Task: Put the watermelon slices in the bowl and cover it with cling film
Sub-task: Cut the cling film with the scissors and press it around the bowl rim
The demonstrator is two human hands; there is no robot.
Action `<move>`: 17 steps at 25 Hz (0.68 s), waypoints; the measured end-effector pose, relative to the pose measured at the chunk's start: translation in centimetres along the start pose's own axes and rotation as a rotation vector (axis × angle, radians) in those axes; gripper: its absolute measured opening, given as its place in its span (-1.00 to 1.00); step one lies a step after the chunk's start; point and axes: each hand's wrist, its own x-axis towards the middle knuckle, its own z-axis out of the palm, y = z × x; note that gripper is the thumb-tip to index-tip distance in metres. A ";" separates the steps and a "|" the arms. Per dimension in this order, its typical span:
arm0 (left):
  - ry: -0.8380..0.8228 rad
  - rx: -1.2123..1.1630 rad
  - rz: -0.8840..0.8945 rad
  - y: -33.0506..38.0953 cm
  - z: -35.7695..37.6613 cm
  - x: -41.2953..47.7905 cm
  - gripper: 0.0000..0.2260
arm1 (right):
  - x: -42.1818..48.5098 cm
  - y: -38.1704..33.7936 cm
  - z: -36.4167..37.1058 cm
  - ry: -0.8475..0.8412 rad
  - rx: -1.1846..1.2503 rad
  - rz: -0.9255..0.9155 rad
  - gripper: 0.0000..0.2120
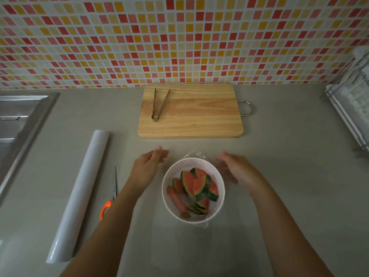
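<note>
Both grips wide, empty | left hand (148,168) and right hand (237,170) flank bowl (199,159) | cling film (194,154) over rim

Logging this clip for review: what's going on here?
A person's left hand and blurred right hand flank a white bowl of watermelon slices. Clear cling film appears to lie over the bowl, bunched at its far rim. The film roll and scissors lie to the left; tongs rest on the cutting board.
</note>
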 end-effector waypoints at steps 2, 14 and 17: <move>-0.223 -0.066 0.001 1.2 1.0 1.2 -0.58 | -1.9 0.6 0.1 -0.145 -0.005 0.048 -0.66; -0.467 -0.134 -0.011 -0.7 0.6 0.1 -0.58 | -0.9 -0.4 1.2 -0.155 -0.037 -0.083 -0.61; -0.427 -0.177 0.009 -0.3 0.9 0.3 -0.66 | -0.6 0.1 0.7 -0.191 -0.008 -0.024 -0.72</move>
